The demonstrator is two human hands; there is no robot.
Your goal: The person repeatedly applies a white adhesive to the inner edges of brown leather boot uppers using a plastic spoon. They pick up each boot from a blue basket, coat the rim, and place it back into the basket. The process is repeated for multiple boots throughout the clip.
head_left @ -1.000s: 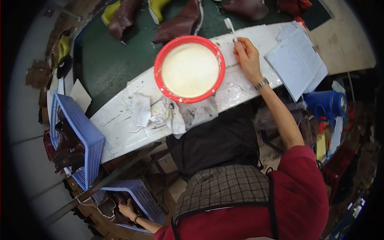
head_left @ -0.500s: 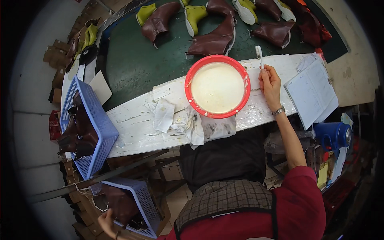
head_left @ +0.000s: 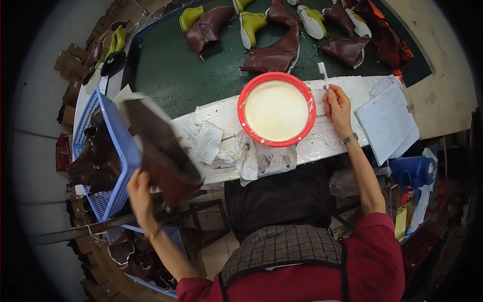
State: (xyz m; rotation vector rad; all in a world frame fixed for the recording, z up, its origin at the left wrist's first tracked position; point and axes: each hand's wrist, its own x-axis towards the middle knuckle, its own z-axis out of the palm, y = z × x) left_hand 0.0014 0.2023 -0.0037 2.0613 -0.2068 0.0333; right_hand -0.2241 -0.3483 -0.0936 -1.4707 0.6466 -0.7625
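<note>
A brown leather boot upper (head_left: 168, 166), smeared by motion, is in my left hand (head_left: 141, 194), whose fingers are closed on its edge. It hangs above the left end of the white bench (head_left: 224, 173), beside the upper blue basket. My right hand (head_left: 339, 106) pinches the handle of a white toothbrush (head_left: 323, 72), bristle end pointing away from me. Left of that hand stands a red bowl (head_left: 242, 103) of creamy white liquid (head_left: 276, 110), with splashes on its rim. Crumpled, stained cloths (head_left: 208, 142) lie left of and below the bowl.
Brown boots (head_left: 274, 53) and yellow-green shoe pieces (head_left: 251, 27) lie on the green table (head_left: 161, 70). Two blue baskets, an upper one (head_left: 132, 158) and a lower one (head_left: 175, 236), hold more brown pieces. Papers (head_left: 386, 121) and a blue jug (head_left: 412, 172) are at right.
My left hand has lifted the brown boot upper out of the lower basket, up and to the right over the bench edge. My right hand with the toothbrush has barely moved.
</note>
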